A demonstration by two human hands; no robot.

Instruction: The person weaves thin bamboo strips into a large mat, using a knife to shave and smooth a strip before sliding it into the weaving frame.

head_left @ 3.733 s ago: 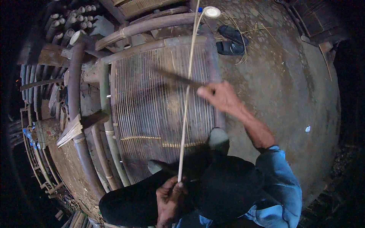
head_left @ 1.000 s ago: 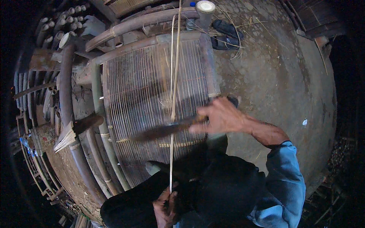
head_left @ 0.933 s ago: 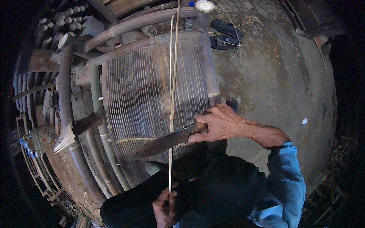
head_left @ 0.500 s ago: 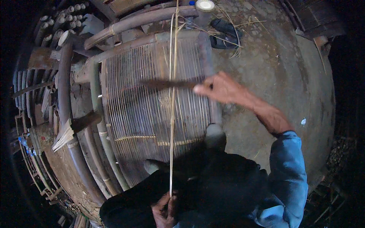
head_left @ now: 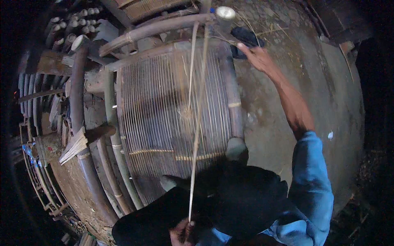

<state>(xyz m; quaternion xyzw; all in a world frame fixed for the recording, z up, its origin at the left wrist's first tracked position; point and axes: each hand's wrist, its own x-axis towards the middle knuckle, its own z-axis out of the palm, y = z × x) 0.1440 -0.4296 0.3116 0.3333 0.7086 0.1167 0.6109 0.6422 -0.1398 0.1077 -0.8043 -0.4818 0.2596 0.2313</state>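
Note:
My left hand [head_left: 182, 233], low in the picture near my dark-clad lap, is closed round the lower end of a long, thin bamboo strip [head_left: 196, 145]. The strip runs up and away from me over a slatted bamboo bench [head_left: 154, 110]. A second, shorter pale strip [head_left: 192, 67] lies left of its far part, its near end by some curled shavings [head_left: 186, 115]. My right hand [head_left: 257, 56] is stretched out beyond the bench's far right corner, its fingers closed. The knife in it shows only as a thin edge toward the strip, hard to make out.
Thick bamboo poles [head_left: 78, 102] frame the bench at the left, with a splintered pale piece [head_left: 74, 147] beside them. Cut bamboo tubes [head_left: 82, 22] are stacked at the far left. Dark footwear [head_left: 246, 36] lies on the earthen floor [head_left: 336, 94] behind my right hand.
My right hand has swung away from me, from over the bench's right edge to past its far corner. The far ends of the two strips have spread apart. My left hand keeps its grip.

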